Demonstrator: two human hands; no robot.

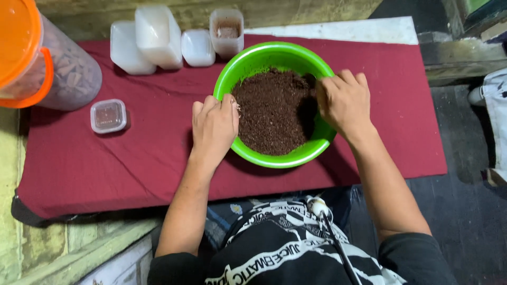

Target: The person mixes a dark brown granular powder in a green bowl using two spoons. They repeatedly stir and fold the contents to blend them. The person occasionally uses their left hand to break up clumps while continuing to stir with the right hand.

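Nearest the wearer, two bare hands meet one green bowl point(274, 55), which sits on a dark red cloth point(79, 163) spread over a low surface.

Left hand point(214, 126): on the near-left rim of the bowl, fingers curled over the edge, tips touching the contents; a few pale specks cling near the thumb. It grips the rim, holding nothing else.

Right hand point(343, 103): on the right rim of the bowl, fingers bent down into the bowl at the edge of the contents. Whether it pinches any material, cannot tell.

Bowl contents: one mass of dark brown, crumbly, soil-like mix point(272, 113), filling most of the bowl, heaped toward the near side, bare green wall showing at the far side.

Left of the bowl, well apart: one small square clear tub with lid point(108, 116), something reddish-brown inside.

Far left of the bowl, at the frame's edge: one large clear jar with orange lid and handle point(68, 71), lying tilted, filled with pale brown chunks.

Beyond the bowl, far-left: three white translucent containers point(158, 37) standing close together; contents not readable.

Just beyond the bowl's far rim: one tall clear cup point(227, 29), a thin layer of brown material at its bottom.

Count: hands two, bowl one, other containers six.
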